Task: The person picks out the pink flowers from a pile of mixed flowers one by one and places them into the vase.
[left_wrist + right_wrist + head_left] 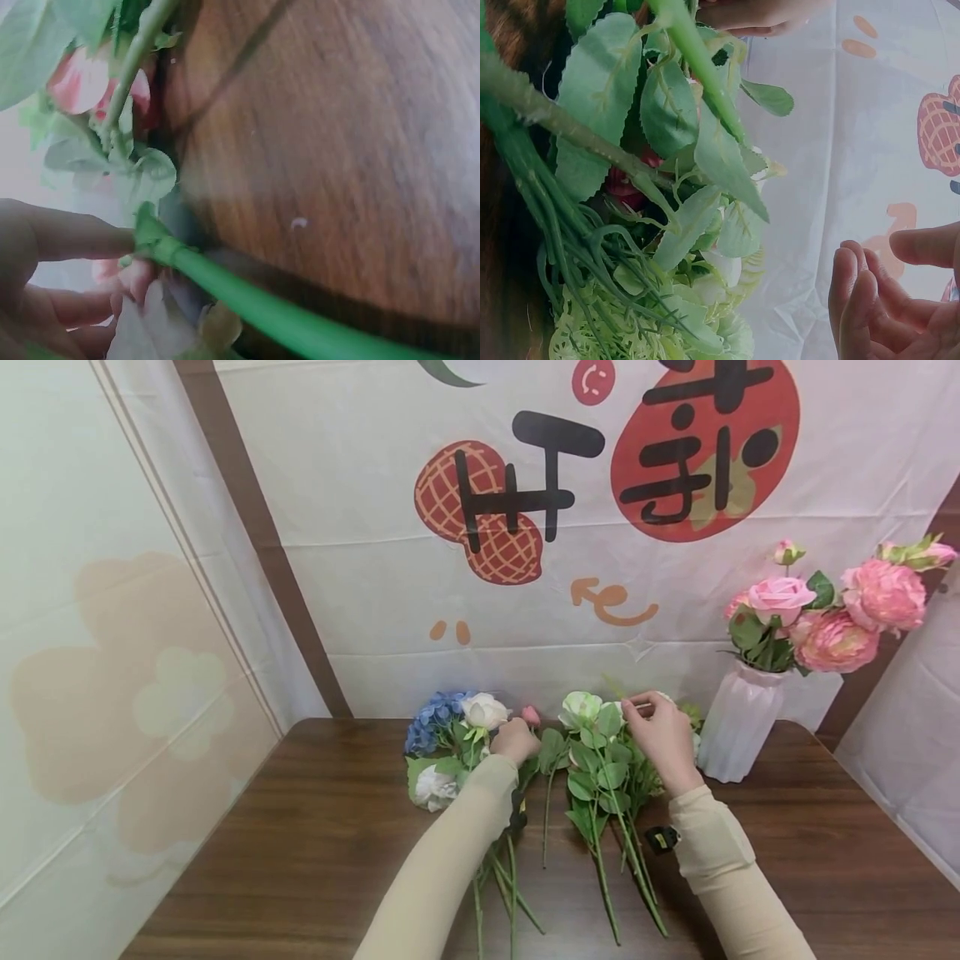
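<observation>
In the head view my left hand (516, 741) is at the left bunch of artificial flowers, beside a white rose (486, 711) and a small pink bud (531, 717). In the left wrist view, its thumb and fingers pinch a green flower stem (225, 289) near the top. My right hand (663, 739) hovers over the right bunch, near a pale green-white rose (581, 709). Seen from the right wrist, its fingers (889, 307) are loosely bent, with nothing between them and the thumb. Leafy stems (600, 112) lie beside it.
A white ribbed vase (742, 722) with pink flowers (836, 639) stands at the right back. Blue hydrangea (437, 722) and a white flower (435, 787) lie at left. Bare stems (611, 893) extend toward the front of the brown table (300, 835). A printed cloth (360, 585) hangs behind.
</observation>
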{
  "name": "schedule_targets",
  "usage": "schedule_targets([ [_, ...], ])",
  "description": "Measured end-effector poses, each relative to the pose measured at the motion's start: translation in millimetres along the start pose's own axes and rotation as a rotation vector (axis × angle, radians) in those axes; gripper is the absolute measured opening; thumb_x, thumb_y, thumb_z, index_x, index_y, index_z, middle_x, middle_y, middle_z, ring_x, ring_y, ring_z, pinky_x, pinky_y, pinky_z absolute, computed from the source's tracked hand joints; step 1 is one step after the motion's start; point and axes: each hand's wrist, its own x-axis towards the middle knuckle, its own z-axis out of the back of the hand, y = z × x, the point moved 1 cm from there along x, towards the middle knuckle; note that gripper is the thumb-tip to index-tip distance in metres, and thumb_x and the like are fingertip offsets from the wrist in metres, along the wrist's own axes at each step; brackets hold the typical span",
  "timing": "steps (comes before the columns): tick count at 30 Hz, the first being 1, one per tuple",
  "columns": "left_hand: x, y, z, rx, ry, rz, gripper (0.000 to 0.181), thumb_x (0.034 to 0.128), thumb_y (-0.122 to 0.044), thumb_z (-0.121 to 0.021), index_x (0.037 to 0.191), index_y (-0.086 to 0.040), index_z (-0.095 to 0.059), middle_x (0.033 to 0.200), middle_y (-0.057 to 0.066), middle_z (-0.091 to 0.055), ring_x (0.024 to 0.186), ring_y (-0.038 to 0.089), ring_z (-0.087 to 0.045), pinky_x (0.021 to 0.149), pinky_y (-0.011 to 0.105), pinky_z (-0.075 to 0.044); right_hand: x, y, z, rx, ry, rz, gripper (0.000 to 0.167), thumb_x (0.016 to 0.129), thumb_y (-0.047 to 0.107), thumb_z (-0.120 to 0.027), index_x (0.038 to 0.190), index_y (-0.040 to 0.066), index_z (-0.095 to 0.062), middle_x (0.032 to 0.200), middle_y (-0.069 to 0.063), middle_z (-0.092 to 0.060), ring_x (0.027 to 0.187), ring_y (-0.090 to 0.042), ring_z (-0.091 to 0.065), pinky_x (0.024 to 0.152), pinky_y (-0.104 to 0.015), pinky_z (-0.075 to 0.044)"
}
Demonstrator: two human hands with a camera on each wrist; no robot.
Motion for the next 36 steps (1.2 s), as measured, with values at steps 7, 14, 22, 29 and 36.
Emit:
schedule_targets([
  [7, -3.4, 10.2, 15.2, -0.087, -0.014, -0.094, 0.029, 0.075, -0.013, -0.058, 0.1, 0.002, -0.063, 0.11, 0.018, -0.062, 0.093, 0.027, -0.055, 0.079, 0.04, -0.051, -0.9, -1, -2, -0.009, 0.017, -0.009, 0.038, 0.096, 0.041, -0.05, 0.109, 0.008, -0.065, 0.098, -0.015, -0.07, 0.077, -0.027, -0.066, 0.058, -0.033, -0.048],
  [14, -9.3, 12.3, 29.4, -0.227, -0.022, -0.128, 0.043, 0.0699, -0.003, -0.06, 0.111, 0.009, -0.059, 0.118, 0.021, -0.06, 0.098, 0.031, -0.057, 0.086, 0.038, -0.05, -1.8, 1, -2, -0.009, 0.026, 0.003, 0.037, 0.096, 0.039, -0.049, 0.109, 0.009, -0.065, 0.097, -0.014, -0.071, 0.073, -0.025, -0.065, 0.056, -0.032, -0.047],
  [22, -20.8, 10.1, 46.3, -0.399, 0.039, -0.158, 0.009, 0.07, -0.001, -0.065, 0.062, -0.002, -0.061, 0.065, 0.003, -0.057, 0.066, 0.019, -0.052, 0.063, 0.026, -0.046, -3.4, 3, -1, -0.006, 0.027, 0.013, 0.035, 0.096, 0.036, -0.051, 0.108, 0.007, -0.065, 0.096, -0.014, -0.071, 0.073, -0.026, -0.065, 0.057, -0.032, -0.047],
  [29, -30.1, -1.9, 59.5, -0.569, 0.039, -0.136, 0.013, 0.078, -0.004, -0.068, 0.089, 0.001, -0.069, 0.099, 0.012, -0.067, 0.088, 0.024, -0.063, 0.082, 0.033, -0.051, -4.3, 5, -1, -0.005, 0.034, 0.01, 0.034, 0.096, 0.036, -0.051, 0.11, 0.008, -0.065, 0.096, -0.014, -0.071, 0.071, -0.024, -0.065, 0.055, -0.031, -0.046],
  [36, -42.4, -13.1, 77.3, -0.626, -0.017, -0.178, 0.01, 0.0812, -0.01, -0.069, 0.087, -0.001, -0.069, 0.096, 0.01, -0.066, 0.087, 0.022, -0.057, 0.074, 0.033, -0.048, -5.3, 9, 2, -0.005, 0.023, 0.032, 0.037, 0.096, 0.04, -0.049, 0.109, 0.008, -0.065, 0.096, -0.014, -0.071, 0.071, -0.025, -0.065, 0.055, -0.031, -0.045],
])
